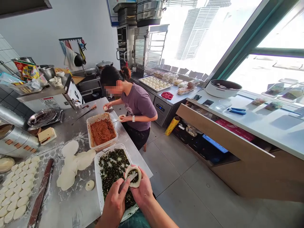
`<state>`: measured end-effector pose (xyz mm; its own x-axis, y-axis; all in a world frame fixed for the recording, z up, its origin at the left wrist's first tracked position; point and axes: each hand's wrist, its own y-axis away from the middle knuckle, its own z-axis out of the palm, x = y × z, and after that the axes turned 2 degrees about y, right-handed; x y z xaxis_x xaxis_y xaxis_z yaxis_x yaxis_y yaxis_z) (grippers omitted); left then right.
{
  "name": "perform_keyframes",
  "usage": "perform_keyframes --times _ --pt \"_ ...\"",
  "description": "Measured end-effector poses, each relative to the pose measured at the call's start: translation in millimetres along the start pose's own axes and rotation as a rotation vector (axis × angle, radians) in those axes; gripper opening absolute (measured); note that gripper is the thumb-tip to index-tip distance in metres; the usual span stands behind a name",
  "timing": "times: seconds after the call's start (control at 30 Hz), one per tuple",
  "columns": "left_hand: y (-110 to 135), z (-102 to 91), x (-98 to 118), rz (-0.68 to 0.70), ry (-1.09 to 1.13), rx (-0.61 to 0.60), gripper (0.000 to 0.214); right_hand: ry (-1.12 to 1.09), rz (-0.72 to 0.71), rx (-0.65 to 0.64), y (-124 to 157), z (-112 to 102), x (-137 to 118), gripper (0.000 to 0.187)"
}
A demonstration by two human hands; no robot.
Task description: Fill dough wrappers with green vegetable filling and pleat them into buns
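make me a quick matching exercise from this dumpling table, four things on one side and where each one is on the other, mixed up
Things:
1. dough wrapper
2. spatula
3. tub of red filling
4. rolling pin

Places:
a. lying beside the rows of dough pieces
b. in front of the seated co-worker
c. cupped in the right hand
d. held in the left hand

Pairs: 1-c, 2-d, 3-b, 4-a
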<state>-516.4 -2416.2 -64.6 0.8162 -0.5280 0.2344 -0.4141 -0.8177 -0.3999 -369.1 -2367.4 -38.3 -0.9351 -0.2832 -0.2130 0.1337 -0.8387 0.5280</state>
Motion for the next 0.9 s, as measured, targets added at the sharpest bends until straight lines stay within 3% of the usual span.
perform_keyframes --times 0.23,0.43,0.57,0.7,0.9 --pt "-4.1 -34.4 0.9 0.027 0.026 -0.019 0.057 -0.030 -0.034 0.077 6.3 -1.3 1.7 0.018" --pt "-11.3 -32.0 5.1 -0.023 0.018 0.000 0.055 0.009 -0.012 0.033 6.9 -0.4 1.2 0.024" --pt "-14.7 -32.5 2.1 -0.015 0.078 -0.079 0.055 0.080 -0.007 0.007 7.2 -2.7 2.4 0.027" --pt "-18.7 -44.8 -7.5 0.019 0.102 -0.122 0.055 0.107 0.017 -0.037 6.0 -6.7 -0.6 0.030" --pt "-38.9 -73.2 -13.6 -0.192 0.364 -0.375 0.032 0.091 0.030 0.036 8.0 -11.1 -2.6 0.028"
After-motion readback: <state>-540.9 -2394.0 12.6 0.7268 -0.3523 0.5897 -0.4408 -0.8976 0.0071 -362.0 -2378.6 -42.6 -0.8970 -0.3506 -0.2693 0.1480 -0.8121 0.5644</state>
